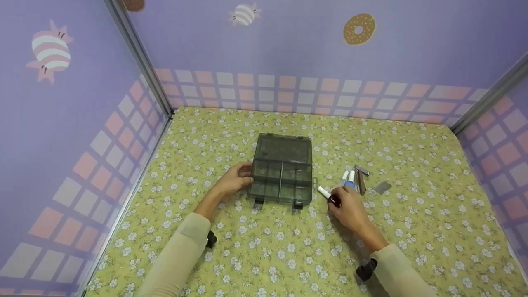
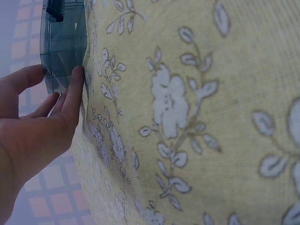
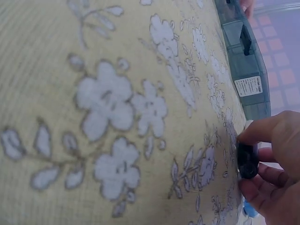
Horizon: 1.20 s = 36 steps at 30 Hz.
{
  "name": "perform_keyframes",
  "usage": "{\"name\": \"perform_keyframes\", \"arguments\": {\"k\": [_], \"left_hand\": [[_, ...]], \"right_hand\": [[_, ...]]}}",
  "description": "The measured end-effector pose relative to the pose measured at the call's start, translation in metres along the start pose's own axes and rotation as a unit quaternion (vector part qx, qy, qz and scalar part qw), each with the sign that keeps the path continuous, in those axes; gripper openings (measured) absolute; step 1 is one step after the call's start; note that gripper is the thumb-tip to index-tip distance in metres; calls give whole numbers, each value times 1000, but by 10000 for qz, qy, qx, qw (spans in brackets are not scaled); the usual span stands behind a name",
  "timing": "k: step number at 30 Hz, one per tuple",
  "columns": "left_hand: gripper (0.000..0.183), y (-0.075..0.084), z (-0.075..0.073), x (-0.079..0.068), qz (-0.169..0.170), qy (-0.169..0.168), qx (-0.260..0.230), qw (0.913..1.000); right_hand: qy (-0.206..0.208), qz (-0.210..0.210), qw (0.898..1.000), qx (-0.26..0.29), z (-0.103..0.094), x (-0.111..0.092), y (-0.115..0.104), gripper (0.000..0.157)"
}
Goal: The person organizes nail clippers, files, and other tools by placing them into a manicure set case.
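A smoky see-through organizer box (image 1: 269, 199) lies on the flowered cloth, its lid (image 1: 284, 149) folded back away from me. My left hand (image 1: 232, 180) grips the box's left side, thumb and fingers spread over the side wall at the corner (image 2: 56, 77). Right of the box, my right hand (image 1: 350, 208) pinches a dark nail polish bottle (image 3: 247, 161) between thumb and fingers. Its white cap (image 1: 324, 192) points toward the box. The bottle lies tilted low, close over the cloth. Inside the box, dividers part several compartments with nothing visible in them.
Beyond my right hand lie a blue bottle (image 1: 350, 182) with a white cap, another white-capped bottle (image 1: 345, 176), a nail clipper (image 1: 362, 170) and a brown strip (image 1: 361, 184). A flat grey piece (image 1: 383, 187) lies farther right. Purple patterned walls (image 1: 288, 49) enclose the table.
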<state>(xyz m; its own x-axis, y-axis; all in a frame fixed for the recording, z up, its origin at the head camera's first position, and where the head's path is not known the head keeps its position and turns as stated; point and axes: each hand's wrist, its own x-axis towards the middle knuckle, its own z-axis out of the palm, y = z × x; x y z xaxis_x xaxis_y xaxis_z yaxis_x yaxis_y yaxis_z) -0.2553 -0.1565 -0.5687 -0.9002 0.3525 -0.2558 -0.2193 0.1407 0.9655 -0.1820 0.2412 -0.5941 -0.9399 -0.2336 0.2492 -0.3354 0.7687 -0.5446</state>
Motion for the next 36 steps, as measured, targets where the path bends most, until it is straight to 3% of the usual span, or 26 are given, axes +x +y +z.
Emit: {"name": "perform_keyframes", "arguments": {"k": [8, 16, 27, 36], "left_hand": [[64, -1, 3, 0, 7, 48, 23, 10000], [63, -1, 1, 1, 26, 6, 61, 10000], [63, -2, 0, 1, -2, -36, -161, 9999], [62, -4, -2, 0, -1, -7, -129, 9999]], "right_hand": [[212, 396, 9980, 441, -16, 7, 0, 26], [156, 363, 9956, 850, -27, 33, -16, 29], [-441, -125, 9898, 1350, 2, 73, -58, 25], [-654, -606, 9842, 1528, 29, 89, -86, 26]]}}
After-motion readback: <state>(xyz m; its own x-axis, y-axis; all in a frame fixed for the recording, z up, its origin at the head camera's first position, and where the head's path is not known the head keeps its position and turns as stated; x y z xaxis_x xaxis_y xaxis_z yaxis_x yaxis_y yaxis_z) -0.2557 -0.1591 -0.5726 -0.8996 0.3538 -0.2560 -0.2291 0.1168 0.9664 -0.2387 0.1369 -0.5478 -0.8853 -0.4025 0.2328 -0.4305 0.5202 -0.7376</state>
